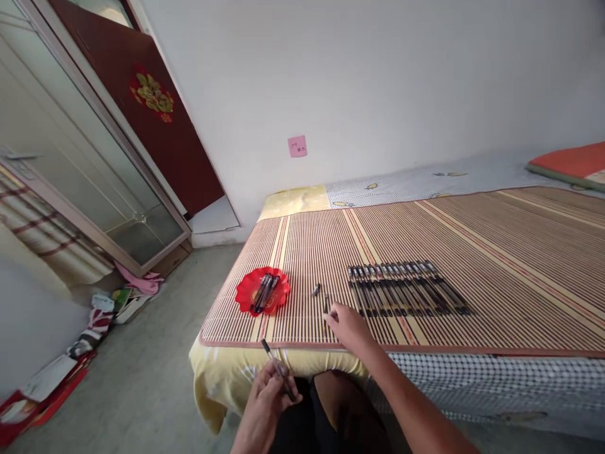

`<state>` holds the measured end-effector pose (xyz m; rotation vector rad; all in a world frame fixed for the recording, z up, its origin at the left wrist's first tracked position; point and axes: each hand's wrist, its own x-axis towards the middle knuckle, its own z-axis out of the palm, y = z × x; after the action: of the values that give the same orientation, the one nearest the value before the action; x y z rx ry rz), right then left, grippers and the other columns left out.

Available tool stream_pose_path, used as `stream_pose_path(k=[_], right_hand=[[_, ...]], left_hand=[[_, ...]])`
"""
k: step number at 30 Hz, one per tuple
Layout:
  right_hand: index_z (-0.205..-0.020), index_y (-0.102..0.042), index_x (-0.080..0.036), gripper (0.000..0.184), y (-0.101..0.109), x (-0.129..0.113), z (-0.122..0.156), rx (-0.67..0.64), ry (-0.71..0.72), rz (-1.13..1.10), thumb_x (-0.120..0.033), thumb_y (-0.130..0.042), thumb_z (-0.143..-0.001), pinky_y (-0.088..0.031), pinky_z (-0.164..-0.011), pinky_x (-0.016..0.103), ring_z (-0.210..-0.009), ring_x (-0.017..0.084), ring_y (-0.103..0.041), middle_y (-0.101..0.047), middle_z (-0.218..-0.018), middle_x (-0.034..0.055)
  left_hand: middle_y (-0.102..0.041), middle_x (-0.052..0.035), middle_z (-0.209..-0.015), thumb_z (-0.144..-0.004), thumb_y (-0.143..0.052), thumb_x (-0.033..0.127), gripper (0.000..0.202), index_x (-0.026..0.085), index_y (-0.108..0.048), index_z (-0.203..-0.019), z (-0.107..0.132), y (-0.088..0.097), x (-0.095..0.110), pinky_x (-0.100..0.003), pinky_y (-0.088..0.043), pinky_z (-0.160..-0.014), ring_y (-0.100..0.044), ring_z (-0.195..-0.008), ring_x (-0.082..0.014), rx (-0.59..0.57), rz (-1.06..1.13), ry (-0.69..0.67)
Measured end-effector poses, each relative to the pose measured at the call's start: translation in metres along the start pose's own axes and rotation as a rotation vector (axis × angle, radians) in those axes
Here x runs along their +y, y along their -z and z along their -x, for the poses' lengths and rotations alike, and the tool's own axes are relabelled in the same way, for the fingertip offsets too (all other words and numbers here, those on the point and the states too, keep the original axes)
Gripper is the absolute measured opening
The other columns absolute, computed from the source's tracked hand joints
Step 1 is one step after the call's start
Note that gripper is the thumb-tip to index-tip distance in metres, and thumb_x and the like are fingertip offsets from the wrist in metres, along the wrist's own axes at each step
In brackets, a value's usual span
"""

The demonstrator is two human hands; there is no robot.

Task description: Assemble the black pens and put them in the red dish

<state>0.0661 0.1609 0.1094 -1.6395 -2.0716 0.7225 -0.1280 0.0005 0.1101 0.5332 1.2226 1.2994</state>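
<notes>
My left hand [271, 391] is closed around a dark pen [273, 358] in front of the bed's edge, its tip end pointing up and to the left. Over the mat, my right hand [347, 323] has thumb and forefinger pinched at a thin dark piece [326, 302], possibly a pen refill. Just behind that lies a short dark pen cap [316, 290]. To the left, a red scalloped plate [242, 291] bears several pens [265, 291]. On the right, a row of several dark pens [406, 290] lies side by side on the mat.
A striped bamboo mat [312, 239] covers the bed, with yellow cloth [227, 372] hanging over its front corner. A pink note [297, 146] is on the wall behind. An orange folded cloth [571, 162] lies far right. Floor and a glazed door [94, 139] are at left.
</notes>
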Motion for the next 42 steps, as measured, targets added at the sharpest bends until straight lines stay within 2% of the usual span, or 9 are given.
stream_pose_path(k=[6,12,18,22,25,29,32,37,42], right_hand=[[-0.081,-0.069,-0.015,0.012,-0.004,-0.007,-0.024,-0.066,-0.113,0.119,-0.020,-0.063,-0.090,-0.031,-0.060,0.029,-0.076,0.020,-0.066,-0.073,-0.084,0.0116],[-0.080,-0.072,-0.014,0.009,0.007,-0.001,-0.021,-0.107,-0.153,0.096,-0.018,-0.066,-0.084,-0.035,-0.060,0.028,-0.071,0.020,-0.067,-0.072,-0.076,0.0107],[-0.061,-0.059,-0.017,0.020,0.009,-0.001,-0.020,-0.111,-0.190,0.007,-0.009,-0.064,-0.079,-0.032,-0.053,0.026,-0.048,0.013,-0.058,-0.059,-0.054,0.0018],[-0.057,-0.050,-0.020,0.026,0.008,0.001,-0.014,-0.039,-0.149,-0.094,-0.008,-0.061,-0.078,-0.030,-0.051,0.025,-0.051,0.014,-0.056,-0.056,-0.053,0.0009],[-0.068,-0.053,-0.021,0.018,0.006,-0.001,-0.004,-0.029,-0.102,-0.228,-0.017,-0.055,-0.086,-0.038,-0.051,0.023,-0.052,0.014,-0.060,-0.058,-0.055,-0.0011],[-0.077,-0.057,-0.022,0.020,0.010,-0.017,0.022,-0.061,0.074,-0.689,-0.039,-0.061,-0.086,-0.046,-0.050,0.024,-0.049,0.015,-0.058,-0.059,-0.055,-0.0031],[-0.076,-0.058,-0.022,0.028,0.020,-0.038,0.045,-0.089,0.145,-0.967,-0.046,-0.072,-0.079,-0.045,-0.047,0.025,-0.045,0.014,-0.054,-0.055,-0.053,-0.0048],[-0.075,-0.059,-0.021,0.031,0.036,-0.062,0.071,-0.068,0.211,-1.049,-0.047,-0.075,-0.082,-0.039,-0.045,0.023,-0.046,0.010,-0.047,-0.053,-0.058,-0.0053],[-0.080,-0.065,-0.019,0.035,0.053,-0.063,0.078,-0.076,0.226,-1.062,-0.052,-0.072,-0.089,-0.041,-0.052,0.022,-0.054,0.010,-0.050,-0.057,-0.062,-0.0027]], left_hand=[[-0.048,0.0061,-0.059,-0.070,-0.071,0.030,0.015,0.021,-0.059,-0.071,-0.001,-0.003,-0.003,-0.019,-0.027,-0.046,-0.031,-0.047,-0.0061,0.001,-0.011,-0.132],[-0.045,0.0075,-0.054,-0.072,-0.065,0.034,0.015,0.020,-0.059,-0.074,-0.007,-0.010,-0.005,-0.021,-0.020,-0.047,-0.028,-0.046,-0.0063,-0.016,-0.113,-0.170],[-0.049,0.0077,-0.054,-0.072,-0.068,0.036,0.019,0.020,-0.059,-0.076,-0.012,-0.022,-0.012,-0.021,-0.015,-0.046,-0.025,-0.042,-0.0044,-0.057,-0.120,-0.143],[-0.049,0.0081,-0.054,-0.069,-0.077,0.042,0.029,0.019,-0.061,-0.076,-0.018,-0.029,-0.012,-0.020,-0.015,-0.044,-0.027,-0.041,-0.0039,-0.039,-0.109,-0.160],[-0.060,0.0039,-0.062,-0.064,-0.084,0.049,0.041,0.016,-0.067,-0.083,-0.022,-0.039,-0.006,-0.021,-0.017,-0.044,-0.028,-0.042,-0.0028,-0.005,-0.093,-0.179],[-0.071,-0.0028,-0.076,-0.068,-0.087,0.052,0.051,0.013,-0.073,-0.098,-0.019,-0.059,0.010,-0.020,-0.024,-0.048,-0.037,-0.048,-0.0039,-0.031,-0.073,-0.239],[-0.069,-0.0011,-0.072,-0.070,-0.088,0.052,0.046,0.014,-0.074,-0.093,-0.009,-0.072,0.021,-0.020,-0.026,-0.049,-0.039,-0.051,-0.0047,-0.119,-0.072,-0.264],[-0.061,0.0028,-0.066,-0.071,-0.089,0.049,0.041,0.016,-0.066,-0.077,0.010,-0.078,0.031,-0.019,-0.033,-0.054,-0.043,-0.055,-0.0061,-0.176,-0.065,-0.305],[-0.059,0.0043,-0.067,-0.074,-0.088,0.048,0.039,0.017,-0.067,-0.082,0.025,-0.071,0.036,-0.021,-0.039,-0.061,-0.043,-0.058,-0.0069,-0.188,-0.076,-0.317]])
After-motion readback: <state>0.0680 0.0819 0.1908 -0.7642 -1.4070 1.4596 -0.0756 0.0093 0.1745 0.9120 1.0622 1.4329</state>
